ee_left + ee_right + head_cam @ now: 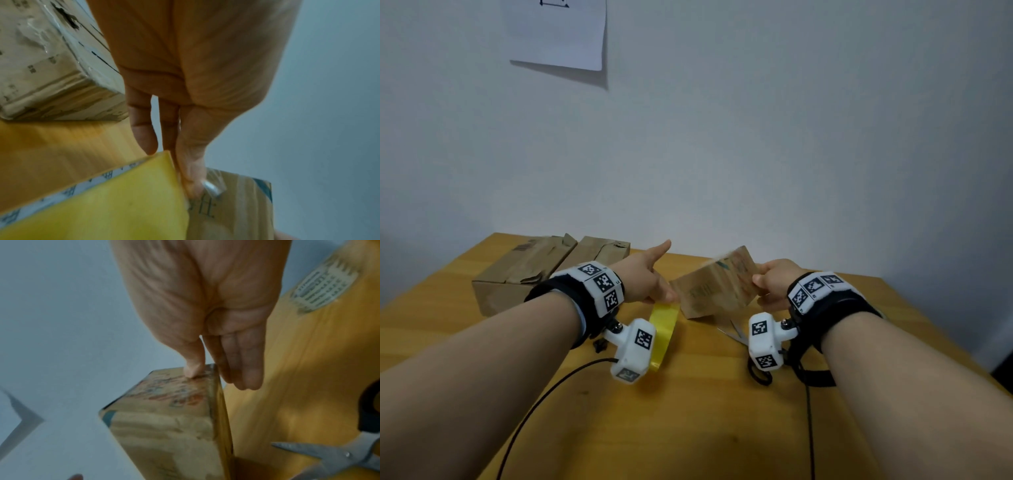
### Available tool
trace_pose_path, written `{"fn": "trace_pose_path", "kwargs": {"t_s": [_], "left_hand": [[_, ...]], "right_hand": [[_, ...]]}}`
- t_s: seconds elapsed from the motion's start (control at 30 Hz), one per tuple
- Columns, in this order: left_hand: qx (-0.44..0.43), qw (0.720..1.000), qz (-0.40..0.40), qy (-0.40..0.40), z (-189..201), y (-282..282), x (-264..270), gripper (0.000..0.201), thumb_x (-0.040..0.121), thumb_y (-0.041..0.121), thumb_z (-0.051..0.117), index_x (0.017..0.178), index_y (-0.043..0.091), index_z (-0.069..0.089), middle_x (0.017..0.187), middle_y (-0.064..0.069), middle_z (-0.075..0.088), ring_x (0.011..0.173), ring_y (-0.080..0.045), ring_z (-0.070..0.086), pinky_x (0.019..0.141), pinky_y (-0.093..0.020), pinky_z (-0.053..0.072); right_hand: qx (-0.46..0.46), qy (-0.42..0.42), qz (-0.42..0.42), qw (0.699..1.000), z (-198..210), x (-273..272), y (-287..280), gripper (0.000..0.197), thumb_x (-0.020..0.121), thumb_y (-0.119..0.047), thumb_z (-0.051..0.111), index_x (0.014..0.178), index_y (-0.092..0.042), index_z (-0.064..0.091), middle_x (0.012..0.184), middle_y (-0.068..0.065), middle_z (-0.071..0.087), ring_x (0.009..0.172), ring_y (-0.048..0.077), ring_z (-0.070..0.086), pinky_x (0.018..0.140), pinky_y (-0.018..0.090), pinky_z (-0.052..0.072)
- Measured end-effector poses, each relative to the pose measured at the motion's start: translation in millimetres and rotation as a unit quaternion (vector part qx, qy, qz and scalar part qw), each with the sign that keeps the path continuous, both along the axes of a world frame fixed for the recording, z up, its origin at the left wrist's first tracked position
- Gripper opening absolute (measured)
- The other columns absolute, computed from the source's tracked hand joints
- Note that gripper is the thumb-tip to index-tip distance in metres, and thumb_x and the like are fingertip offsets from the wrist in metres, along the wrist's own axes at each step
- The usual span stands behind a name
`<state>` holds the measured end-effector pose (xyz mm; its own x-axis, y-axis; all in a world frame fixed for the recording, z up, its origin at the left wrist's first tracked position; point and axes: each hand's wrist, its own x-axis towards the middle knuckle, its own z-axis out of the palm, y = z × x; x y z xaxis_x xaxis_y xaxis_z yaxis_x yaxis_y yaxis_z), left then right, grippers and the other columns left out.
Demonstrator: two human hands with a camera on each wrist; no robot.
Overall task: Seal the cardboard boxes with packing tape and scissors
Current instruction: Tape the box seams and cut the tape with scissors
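A small cardboard box is held tilted above the wooden table. My right hand grips its right end, thumb on one face and fingers along the other side. My left hand is at the box's left end with fingers straight; one fingertip presses on the box. A yellow roll of packing tape stands on edge just below that hand, its edge against the fingers. Scissors with black handles lie on the table under the box.
Two larger taped cardboard boxes sit side by side at the back left of the table. Black cables run from both wrist cameras over the front of the table. A sticker is on the tabletop. A paper sheet hangs on the wall.
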<state>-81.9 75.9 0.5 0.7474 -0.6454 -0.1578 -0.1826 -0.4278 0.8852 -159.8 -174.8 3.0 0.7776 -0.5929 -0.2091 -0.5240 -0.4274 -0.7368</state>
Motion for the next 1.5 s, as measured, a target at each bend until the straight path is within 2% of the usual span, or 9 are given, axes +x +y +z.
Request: {"fn": "trace_pose_path", "kwargs": {"t_s": [0.1,0.2,0.3,0.47,0.7,1.0,1.1,1.27,1.5], "left_hand": [[-0.015,1.0,0.01,-0.01,1.9,-0.8,-5.6,0.102,0.08,-0.005,0.069,0.154,0.029,0.007,0.087,-0.002,0.076,0.089,-0.015,0.071,0.084,-0.03,0.054],[-0.046,0.999,0.019,-0.015,6.8,-0.3,-8.6,0.1,0.08,-0.005,0.07,0.154,0.027,0.01,0.088,-0.002,0.076,0.091,-0.012,0.071,0.092,-0.032,0.052],[-0.075,0.996,0.036,-0.022,14.5,-2.3,-12.5,0.095,0.082,-0.004,0.068,0.153,0.027,0.013,0.088,-0.002,0.076,0.087,-0.007,0.071,0.078,-0.022,0.053],[-0.119,0.99,0.055,-0.046,21.9,-5.6,-20.9,0.092,0.081,-0.009,0.063,0.152,0.029,0.02,0.092,-0.022,0.072,0.092,-0.027,0.07,0.085,-0.039,0.056],[-0.134,0.988,0.031,-0.067,24.1,-0.5,-29.8,0.091,0.081,-0.007,0.066,0.15,0.033,0.023,0.085,-0.005,0.076,0.09,-0.019,0.071,0.09,-0.04,0.055],[-0.301,0.945,0.063,0.111,12.8,1.8,-28.0,0.121,0.075,-0.014,0.07,0.15,0.039,-0.009,0.127,-0.014,0.059,0.106,-0.028,0.066,0.092,-0.048,0.052],[-0.317,0.925,0.123,0.169,20.6,11.1,-18.9,0.106,0.069,-0.003,0.077,0.15,0.031,0.019,0.127,-0.011,0.05,0.105,-0.032,0.065,0.09,-0.046,0.054],[0.022,0.994,-0.014,0.105,16.1,8.2,-34.1,0.075,0.054,0.062,0.079,0.111,0.016,0.066,0.114,-0.004,0.066,0.108,-0.021,0.061,0.1,-0.046,0.047],[-0.038,0.991,0.106,0.077,-3.6,-7.7,-29.1,0.018,0.074,0.009,0.08,0.081,0.009,0.064,0.096,-0.01,0.069,0.091,-0.025,0.065,0.08,-0.042,0.059]], "right_hand": [[-0.139,0.024,-0.007,0.99,10.4,-5.5,5.1,0.029,0.097,-0.015,0.052,0.123,-0.012,0.065,0.12,0.013,0.068,0.108,0.033,0.065,0.096,0.04,0.052],[-0.2,-0.14,-0.07,0.967,24.8,-13.9,18.5,0.032,0.094,-0.008,0.049,0.121,-0.021,0.062,0.12,0.005,0.064,0.102,0.026,0.063,0.081,0.029,0.048],[-0.222,-0.275,0.04,0.935,43.8,-16.9,50.9,0.022,0.091,-0.017,0.056,0.109,-0.026,0.065,0.103,-0.007,0.071,0.09,0.011,0.066,0.077,0.021,0.047],[-0.13,-0.127,0.261,0.948,39.4,-7.3,93.8,0.063,0.072,-0.025,0.085,0.125,-0.029,0.051,0.096,-0.006,0.068,0.09,0.01,0.066,0.084,0.03,0.054],[-0.087,-0.1,0.186,0.974,25.8,-6.6,98.0,0.056,0.072,-0.022,0.086,0.121,-0.025,0.059,0.11,0.001,0.065,0.104,0.019,0.062,0.092,0.036,0.05],[-0.083,-0.077,0.122,0.986,41.8,-2.9,91.5,0.043,0.071,-0.019,0.088,0.107,-0.015,0.066,0.097,0.008,0.07,0.087,0.024,0.071,0.085,0.04,0.059],[-0.08,-0.063,0.116,0.988,37.8,-4.9,82.5,0.033,0.07,-0.013,0.088,0.097,-0.012,0.071,0.09,0.009,0.074,0.083,0.023,0.073,0.085,0.04,0.059],[-0.063,-0.104,0.112,0.986,24.8,-0.4,84.9,0.015,0.075,-0.01,0.082,0.067,-0.018,0.073,0.081,0.006,0.075,0.085,0.025,0.073,0.08,0.043,0.061],[-0.016,-0.104,0.155,0.982,34.5,-0.6,99.1,0.015,0.085,-0.014,0.075,0.074,-0.02,0.067,0.08,-0.001,0.065,0.077,0.015,0.058,0.074,0.032,0.053]]}}
